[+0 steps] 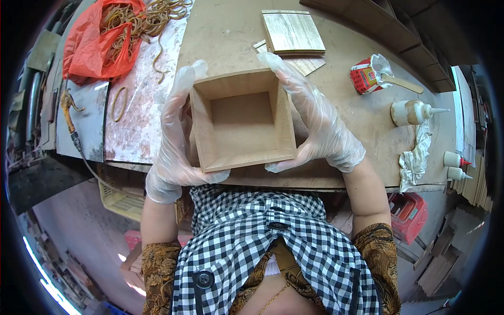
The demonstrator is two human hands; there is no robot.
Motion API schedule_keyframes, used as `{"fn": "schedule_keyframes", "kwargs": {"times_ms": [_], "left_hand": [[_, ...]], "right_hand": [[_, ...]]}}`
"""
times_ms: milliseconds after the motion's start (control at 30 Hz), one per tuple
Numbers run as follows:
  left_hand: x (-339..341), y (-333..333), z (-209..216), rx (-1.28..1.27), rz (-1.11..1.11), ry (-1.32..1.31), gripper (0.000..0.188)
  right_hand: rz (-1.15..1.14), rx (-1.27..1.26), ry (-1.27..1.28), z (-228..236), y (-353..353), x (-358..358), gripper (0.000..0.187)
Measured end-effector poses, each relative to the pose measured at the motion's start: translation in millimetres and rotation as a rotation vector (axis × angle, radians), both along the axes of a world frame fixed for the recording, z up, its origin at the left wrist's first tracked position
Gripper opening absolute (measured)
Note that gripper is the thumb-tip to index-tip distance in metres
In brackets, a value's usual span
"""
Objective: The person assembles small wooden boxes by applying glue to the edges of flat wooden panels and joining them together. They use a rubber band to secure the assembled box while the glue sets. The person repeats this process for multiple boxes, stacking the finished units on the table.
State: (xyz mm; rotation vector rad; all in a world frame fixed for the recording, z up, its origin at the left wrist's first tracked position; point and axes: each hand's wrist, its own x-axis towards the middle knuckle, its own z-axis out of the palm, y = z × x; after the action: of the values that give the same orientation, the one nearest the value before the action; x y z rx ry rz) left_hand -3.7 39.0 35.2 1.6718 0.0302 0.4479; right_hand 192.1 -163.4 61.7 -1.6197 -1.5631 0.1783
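Observation:
Between my two gloved hands is an open-topped wooden box [244, 128], light brown and bare inside, its opening turned up toward me and slightly tilted. My left hand [176, 131] grips its left side, with the thumb along the near edge. Around the right side wraps my right hand [315, 113], fingers at the far corner and thumb by the near corner. Both hands wear thin clear plastic gloves. The box's underside is hidden. Just beyond it on the table lies a small stack of pale wood-grain panels [294, 32].
A red plastic bag [86, 50] of rubber bands [157, 21] sits at the far left, near a corded hand tool [68, 113]. On the right are a red glue tub [362, 76] with a stick, a squeeze bottle [409, 113] and a crumpled cloth [416, 157]. Wooden boxes [388, 31] line the back right.

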Motion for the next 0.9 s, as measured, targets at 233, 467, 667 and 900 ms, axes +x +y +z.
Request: {"fn": "schedule_keyframes", "kwargs": {"times_ms": [233, 467, 667, 900], "left_hand": [[3, -3, 10, -0.123, -0.025, 0.03, 0.142], [2, -5, 7, -0.117, 0.007, -0.013, 0.147], [3, 0, 6, -0.009, -0.075, -0.038, 0.145], [3, 3, 0, -0.062, -0.058, -0.002, 0.141]], "right_hand": [[0.05, 0.183, 0.6, 22, -6, 0, 0.119], [-0.129, -0.203, -0.302, 57, -28, -3, 0.085], [-0.111, -0.172, -0.29, 50, 44, -48, 0.086], [-0.218, 0.195, -0.056, 79, 24, -17, 0.044]]}}
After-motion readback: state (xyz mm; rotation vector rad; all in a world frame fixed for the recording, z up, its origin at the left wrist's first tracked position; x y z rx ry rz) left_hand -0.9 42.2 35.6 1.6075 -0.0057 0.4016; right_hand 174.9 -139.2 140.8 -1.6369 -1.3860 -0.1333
